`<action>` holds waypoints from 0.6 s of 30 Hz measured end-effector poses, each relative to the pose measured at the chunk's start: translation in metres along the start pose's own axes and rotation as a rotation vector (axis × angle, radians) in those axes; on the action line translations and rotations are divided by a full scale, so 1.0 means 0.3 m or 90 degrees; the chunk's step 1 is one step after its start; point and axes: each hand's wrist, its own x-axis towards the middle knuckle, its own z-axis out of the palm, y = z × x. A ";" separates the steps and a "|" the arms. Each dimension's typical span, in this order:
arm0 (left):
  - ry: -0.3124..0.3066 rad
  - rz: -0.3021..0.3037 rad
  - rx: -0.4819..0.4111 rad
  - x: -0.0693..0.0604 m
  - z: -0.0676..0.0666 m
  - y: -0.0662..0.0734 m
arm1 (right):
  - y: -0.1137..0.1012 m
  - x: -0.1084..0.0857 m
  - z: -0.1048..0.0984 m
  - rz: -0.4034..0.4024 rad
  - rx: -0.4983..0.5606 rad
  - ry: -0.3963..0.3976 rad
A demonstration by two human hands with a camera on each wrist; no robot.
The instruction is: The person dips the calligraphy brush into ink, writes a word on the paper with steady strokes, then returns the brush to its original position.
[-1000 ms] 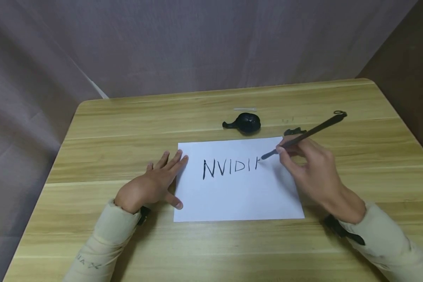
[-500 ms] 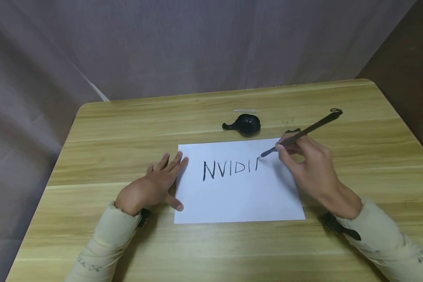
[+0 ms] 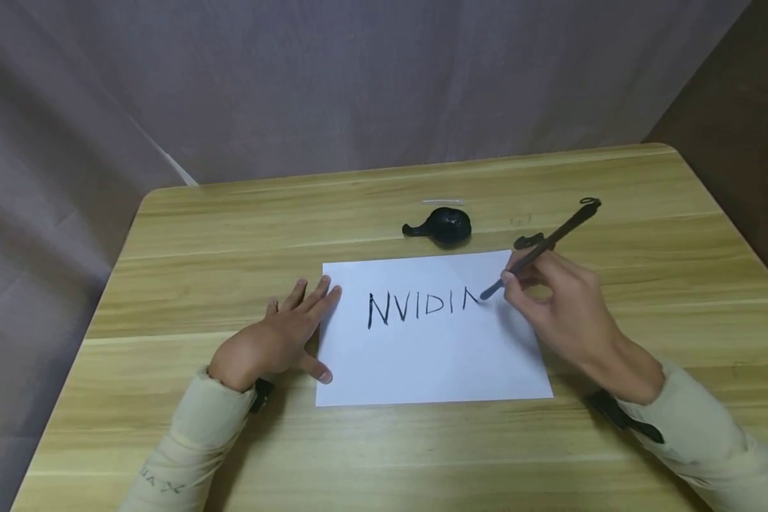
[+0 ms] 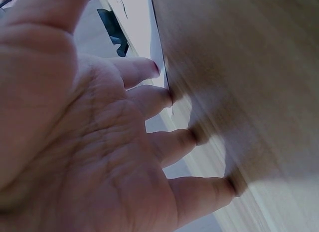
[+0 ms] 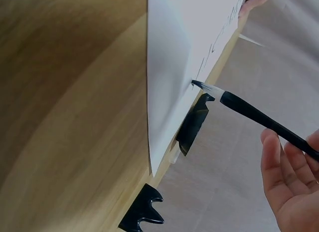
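A white sheet of paper (image 3: 422,370) lies on the table, bearing black brushed letters (image 3: 416,306) that read roughly "NVIDI" plus a slanting stroke at the right end. My right hand (image 3: 572,313) pinches a dark writing brush (image 3: 560,233) with a loop at its top. In the right wrist view, the inked tip of the brush (image 5: 259,116) meets the sheet at the end of the letters. My left hand (image 3: 275,338) lies with spread fingers at the paper's left edge, index finger and thumb on the sheet. In the left wrist view, the left fingertips (image 4: 192,137) touch paper and wood.
Behind the paper stands a black gourd-shaped dish (image 3: 448,226), with a thin clear tube (image 3: 443,202) beyond it. A small black wavy rest (image 5: 142,209) sits by the sheet's far right corner, partly behind the right hand in the head view. A grey curtain (image 3: 358,85) hangs behind the wooden table (image 3: 198,235).
The brush tip has moved right and down, and a slanting black line now runs from the top of the last upright stroke. The left hand stays in place.
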 end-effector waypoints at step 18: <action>-0.007 -0.006 -0.005 0.004 -0.001 0.003 | -0.021 -0.001 -0.028 -0.017 0.033 0.056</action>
